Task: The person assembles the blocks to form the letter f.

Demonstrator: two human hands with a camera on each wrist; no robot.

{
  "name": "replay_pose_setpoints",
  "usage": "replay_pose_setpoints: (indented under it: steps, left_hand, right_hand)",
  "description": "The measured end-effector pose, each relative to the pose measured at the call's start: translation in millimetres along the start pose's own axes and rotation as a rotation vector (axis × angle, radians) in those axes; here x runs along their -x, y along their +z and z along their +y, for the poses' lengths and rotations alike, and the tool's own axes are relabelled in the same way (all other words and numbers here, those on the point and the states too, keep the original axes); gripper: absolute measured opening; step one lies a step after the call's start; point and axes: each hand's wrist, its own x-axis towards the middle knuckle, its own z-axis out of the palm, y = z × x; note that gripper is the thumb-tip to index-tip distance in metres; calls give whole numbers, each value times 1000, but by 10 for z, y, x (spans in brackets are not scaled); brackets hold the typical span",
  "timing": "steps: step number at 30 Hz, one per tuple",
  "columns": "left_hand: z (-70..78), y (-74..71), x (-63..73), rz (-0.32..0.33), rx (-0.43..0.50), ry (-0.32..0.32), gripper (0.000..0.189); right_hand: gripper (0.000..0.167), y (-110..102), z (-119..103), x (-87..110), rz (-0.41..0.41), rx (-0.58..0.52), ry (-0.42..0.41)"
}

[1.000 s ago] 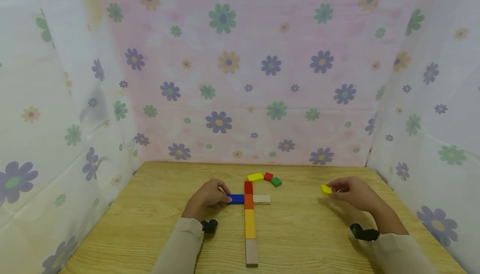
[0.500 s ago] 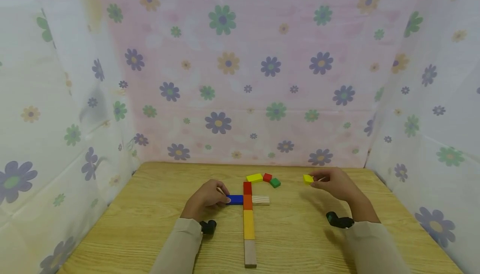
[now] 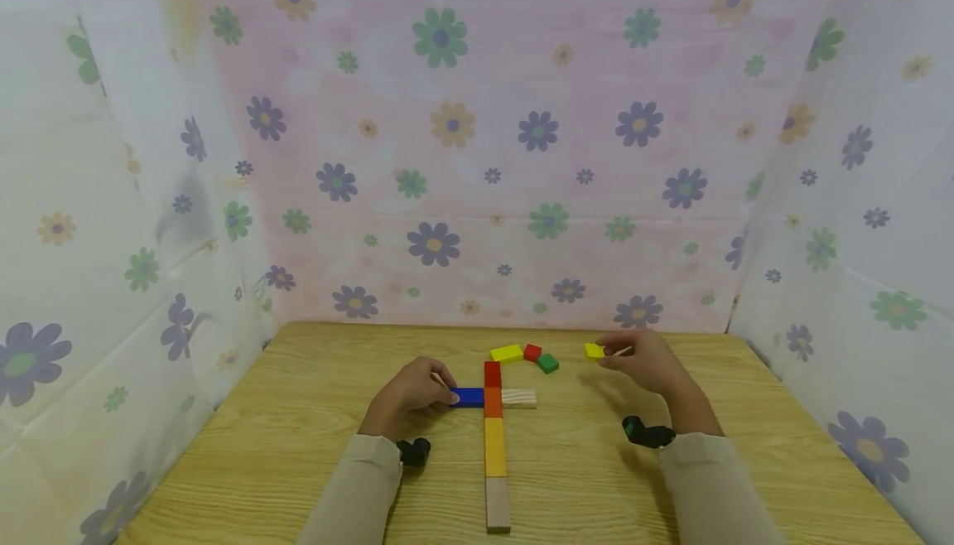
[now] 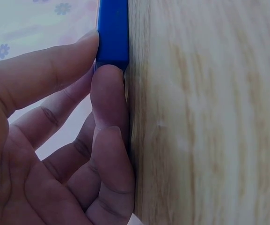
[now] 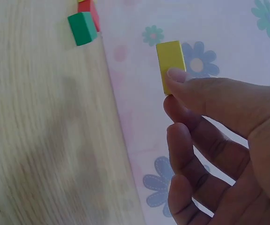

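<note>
My right hand [image 3: 643, 360] pinches a small yellow block [image 3: 594, 352] between thumb and fingers, held above the table; the right wrist view shows the same yellow block [image 5: 171, 65] raised clear of the wood. On the left, my left hand [image 3: 419, 388] holds the outer end of a blue block [image 3: 469, 397]. Seen from the left wrist, the thumb rests against the blue block [image 4: 113, 35] and a fingertip touches its end. That blue block meets an orange-red block [image 3: 493, 402] in an upright row, with a pale wood block [image 3: 518, 397] on the opposite side.
The row runs from a red block [image 3: 493, 373] down through an orange-yellow block [image 3: 495, 447] to a greyish wood block [image 3: 498, 504]. A curve of yellow [image 3: 507, 354], red [image 3: 532, 352] and green blocks [image 3: 547, 363] leaves its top. Flowered cloth [image 3: 477, 272] encloses the table [image 3: 313, 363].
My right hand has carried the yellow block leftward and farther back, close to the green block. The left hand stays at the blue block, and the laid blocks keep their places.
</note>
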Motion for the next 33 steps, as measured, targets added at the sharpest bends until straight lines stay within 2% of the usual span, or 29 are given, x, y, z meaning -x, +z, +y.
replay_pose_setpoints:
  steps: [9, 17, 23, 33]
  left_hand:
    - [17, -15, -2, 2, 1, -9, 14]
    - [17, -18, -5, -5, 3, -14, 14]
    - [24, -15, -4, -4, 7, -24, 15]
    - [13, -4, 6, -7, 10, -3, 15]
  right_hand:
    - [31, 212, -23, -89, -32, -13, -32]
    - [29, 378, -69, -83, -49, -19, 94]
    - [28, 474, -156, -85, -73, 1, 110]
    - [26, 565, -202, -83, -110, 10, 149]
